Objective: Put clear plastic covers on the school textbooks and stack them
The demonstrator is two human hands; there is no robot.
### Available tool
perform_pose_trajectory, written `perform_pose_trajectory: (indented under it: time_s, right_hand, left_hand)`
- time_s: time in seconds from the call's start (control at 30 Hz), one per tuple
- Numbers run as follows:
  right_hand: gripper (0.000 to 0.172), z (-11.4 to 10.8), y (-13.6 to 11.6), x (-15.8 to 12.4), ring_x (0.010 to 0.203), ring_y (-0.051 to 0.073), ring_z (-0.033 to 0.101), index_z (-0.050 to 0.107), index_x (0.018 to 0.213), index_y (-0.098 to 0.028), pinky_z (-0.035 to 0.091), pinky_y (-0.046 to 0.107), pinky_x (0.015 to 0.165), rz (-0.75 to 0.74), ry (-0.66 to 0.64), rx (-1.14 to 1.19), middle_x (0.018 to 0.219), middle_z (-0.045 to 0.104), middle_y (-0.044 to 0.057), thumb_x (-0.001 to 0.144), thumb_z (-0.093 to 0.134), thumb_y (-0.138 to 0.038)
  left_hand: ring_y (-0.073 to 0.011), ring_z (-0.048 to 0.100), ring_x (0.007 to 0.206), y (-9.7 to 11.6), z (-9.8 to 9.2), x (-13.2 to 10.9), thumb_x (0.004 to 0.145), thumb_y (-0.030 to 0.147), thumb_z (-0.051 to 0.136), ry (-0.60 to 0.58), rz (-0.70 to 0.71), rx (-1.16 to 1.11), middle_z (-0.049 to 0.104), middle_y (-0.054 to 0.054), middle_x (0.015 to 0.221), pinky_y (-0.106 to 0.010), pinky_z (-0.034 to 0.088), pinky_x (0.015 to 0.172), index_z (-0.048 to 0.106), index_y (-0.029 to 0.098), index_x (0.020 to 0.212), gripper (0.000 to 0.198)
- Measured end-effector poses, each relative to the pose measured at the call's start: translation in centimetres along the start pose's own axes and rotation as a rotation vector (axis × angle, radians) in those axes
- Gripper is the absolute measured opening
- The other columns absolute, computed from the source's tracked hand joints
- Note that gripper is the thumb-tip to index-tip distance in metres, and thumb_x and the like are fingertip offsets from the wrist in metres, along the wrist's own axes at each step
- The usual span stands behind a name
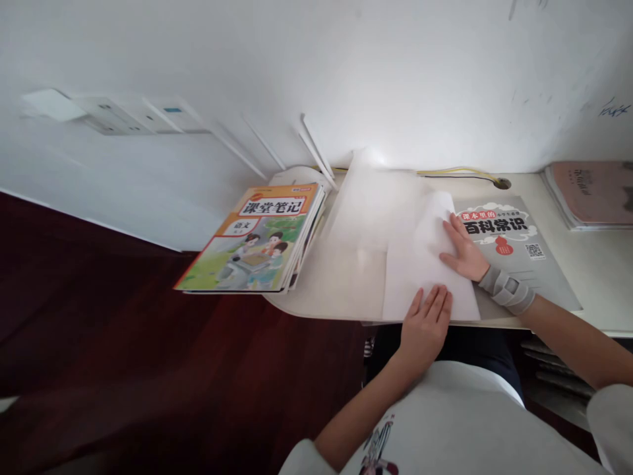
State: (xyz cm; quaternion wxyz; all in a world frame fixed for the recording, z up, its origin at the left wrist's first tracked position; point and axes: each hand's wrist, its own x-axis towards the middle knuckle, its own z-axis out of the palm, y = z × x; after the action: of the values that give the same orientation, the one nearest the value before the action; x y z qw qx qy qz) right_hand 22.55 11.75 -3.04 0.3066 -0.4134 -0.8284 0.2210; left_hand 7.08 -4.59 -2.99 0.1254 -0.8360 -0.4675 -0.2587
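Note:
A white sheet of paper (410,264) lies near the front edge of the desk, partly over a grey book (544,284) with Chinese lettering. My left hand (428,323) rests on the lower part of the sheet, its fingers stretched out. Higher up, my right hand (463,249) lies on the sheet's right side with the fingers extended and a grey band (508,289) round the wrist. Behind the sheet, to its left, is a translucent plastic sheet or cover (366,204), too blurred to name surely.
A stack of colourful books (252,241) sits at the desk's left end, beside a white router with antennas (316,148). Pinkish books (593,191) lie at the right. Cables (459,171) run along the wall to a desk hole (502,183). A socket panel (133,119) is on the wall.

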Motion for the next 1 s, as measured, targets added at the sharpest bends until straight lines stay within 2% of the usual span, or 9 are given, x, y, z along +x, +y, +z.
perform_pose_trajectory:
  time_s: [0.2,0.27,0.43,0.5,0.63,0.77,0.83,0.9,1.0]
  right_hand:
    - [0.053,-0.1,-0.3,-0.2,0.141,0.032,0.011,0.057,0.125,-0.018,0.02,0.056,0.112,-0.035,-0.076,-0.077,0.146,0.036,0.009,0.075,0.058,-0.037]
    - [0.05,-0.1,-0.5,-0.2,0.14,0.032,0.013,0.059,0.121,-0.016,0.021,0.055,0.112,-0.05,-0.073,-0.08,0.147,0.035,0.01,0.075,0.057,-0.035]
    - [0.059,-0.3,-0.8,-0.2,0.142,0.03,0.007,0.046,0.134,-0.021,0.019,0.057,0.111,-0.087,-0.049,-0.071,0.153,0.018,0.006,0.079,0.054,-0.042]
    - [0.064,-0.3,-1.1,-0.2,0.142,0.028,0.007,0.039,0.139,-0.023,0.019,0.057,0.111,-0.095,-0.078,-0.084,0.153,0.02,0.006,0.08,0.052,-0.044]
    - [0.071,-0.2,-1.9,-0.4,0.141,0.03,0.014,0.035,0.142,-0.016,0.015,0.056,0.112,-0.147,-0.177,-0.193,0.149,0.03,0.013,0.078,0.055,-0.039]
    - [0.071,0.0,-2.3,-0.5,0.14,0.03,0.017,0.033,0.142,-0.016,0.015,0.055,0.112,-0.158,-0.196,-0.255,0.148,0.031,0.013,0.078,0.054,-0.039]
    - [0.071,0.1,-2.4,-0.5,0.14,0.03,0.016,0.031,0.143,-0.017,0.016,0.055,0.111,-0.15,-0.182,-0.252,0.149,0.028,0.013,0.08,0.052,-0.04]
    - [0.071,0.1,-2.4,-0.5,0.14,0.029,0.014,0.031,0.143,-0.017,0.016,0.055,0.111,-0.152,-0.178,-0.26,0.15,0.026,0.013,0.08,0.052,-0.041]
    - [0.069,0.1,-2.8,-0.5,0.14,0.029,0.014,0.033,0.142,-0.017,0.014,0.054,0.113,-0.184,-0.195,-0.285,0.15,0.026,0.014,0.081,0.052,-0.043]
  left_hand:
    - [-0.0206,0.051,0.121,0.0,-0.3,-0.2,0.088,0.005,0.035,0.004,-0.008,0.002,0.06,-0.012,0.124,-0.045,0.031,0.11,0.055,0.01,0.119,0.038]
    - [-0.0202,0.052,0.121,0.0,-0.3,-0.3,0.088,0.005,0.036,0.013,0.005,-0.003,0.061,-0.012,0.123,-0.045,0.029,0.111,0.056,0.01,0.118,0.037]
    - [-0.0221,0.047,0.126,-0.2,-0.1,-0.5,0.087,0.007,0.039,0.032,-0.03,-0.012,0.06,-0.011,0.125,-0.049,0.024,0.112,0.056,0.013,0.119,0.037]
    - [-0.0228,0.045,0.127,-0.3,0.0,-0.7,0.086,0.007,0.04,0.033,-0.04,-0.015,0.06,-0.012,0.124,-0.05,0.023,0.112,0.056,0.013,0.12,0.038]
    - [-0.0243,0.044,0.128,-0.4,-0.3,-1.1,0.085,0.007,0.041,0.016,-0.056,-0.018,0.061,-0.012,0.124,-0.051,0.022,0.112,0.057,0.014,0.119,0.038]
    - [-0.0285,0.042,0.128,-2.3,-1.8,-1.3,0.087,0.031,0.049,-0.033,-0.079,-0.078,0.057,-0.014,0.128,-0.053,0.027,0.108,0.053,0.016,0.122,0.039]
    - [-0.0311,0.046,0.124,-4.8,-2.7,-1.3,0.085,0.041,0.051,0.004,-0.206,-0.056,0.056,-0.018,0.128,-0.052,0.035,0.102,0.049,0.012,0.127,0.051]
    - [-0.034,0.05,0.118,-7.8,-3.5,-1.1,0.083,0.042,0.054,0.071,-0.475,0.012,0.055,-0.023,0.125,-0.051,0.041,0.094,0.049,0.008,0.125,0.055]
    - [-0.0349,0.055,0.108,-12.2,-4.0,-0.5,0.078,0.037,0.058,-0.019,-0.808,-0.118,0.061,-0.021,0.112,-0.053,0.041,0.092,0.06,0.011,0.105,0.037]
